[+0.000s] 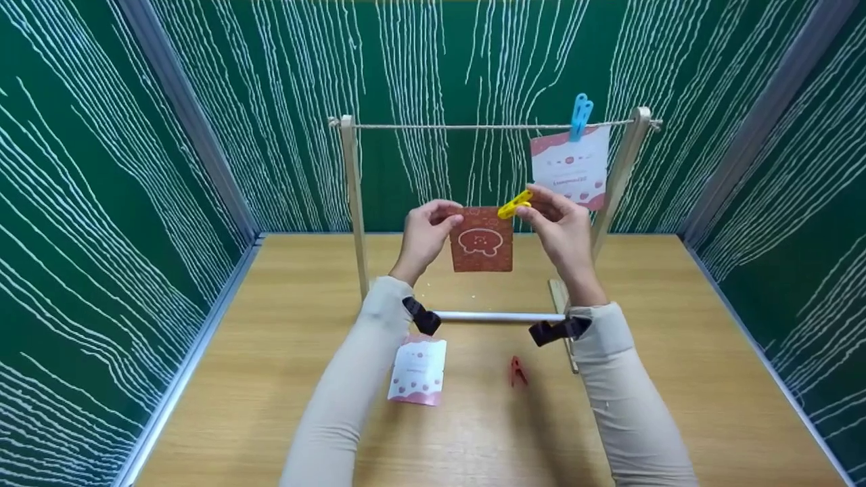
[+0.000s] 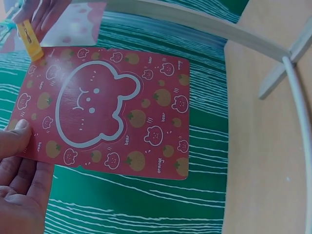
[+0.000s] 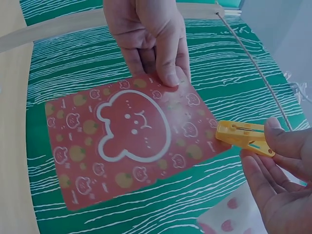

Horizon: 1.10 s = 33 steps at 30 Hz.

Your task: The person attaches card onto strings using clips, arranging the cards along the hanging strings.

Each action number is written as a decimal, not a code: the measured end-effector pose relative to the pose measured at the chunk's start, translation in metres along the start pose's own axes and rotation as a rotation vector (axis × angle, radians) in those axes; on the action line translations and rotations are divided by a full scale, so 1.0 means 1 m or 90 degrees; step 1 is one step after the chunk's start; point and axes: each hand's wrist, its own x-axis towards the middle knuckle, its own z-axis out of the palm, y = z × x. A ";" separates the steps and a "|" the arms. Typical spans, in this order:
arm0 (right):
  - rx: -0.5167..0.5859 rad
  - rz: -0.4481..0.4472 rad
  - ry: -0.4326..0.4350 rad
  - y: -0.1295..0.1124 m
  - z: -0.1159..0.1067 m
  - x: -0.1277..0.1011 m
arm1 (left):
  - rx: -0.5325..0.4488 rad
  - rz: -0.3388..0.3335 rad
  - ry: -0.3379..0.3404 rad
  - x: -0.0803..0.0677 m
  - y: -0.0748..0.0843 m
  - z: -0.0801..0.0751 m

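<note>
Red card (image 2: 100, 107) bears legible words "bear" and "orange". Left hand (image 1: 426, 237) pinches its edge; right hand (image 1: 565, 233) pinches a yellow clothespin (image 3: 233, 133) at one corner.

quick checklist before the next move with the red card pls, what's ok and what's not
1. Red card held: ok, left hand pinches its upper left corner in the head view.
2. Yellow clip in the right hand: ok, pinched between thumb and fingers, its tip at the card's other upper corner.
3. Clip's bite firm on the card: cannot tell.
4. Card up at the string: not ok, hangs apart from it, lower in the head view.
5. White card secured: ok, blue clip pegs it on the string.
</note>
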 end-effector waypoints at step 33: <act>0.049 -0.068 0.104 -0.053 0.007 0.044 | -0.037 0.076 0.065 0.038 0.069 0.003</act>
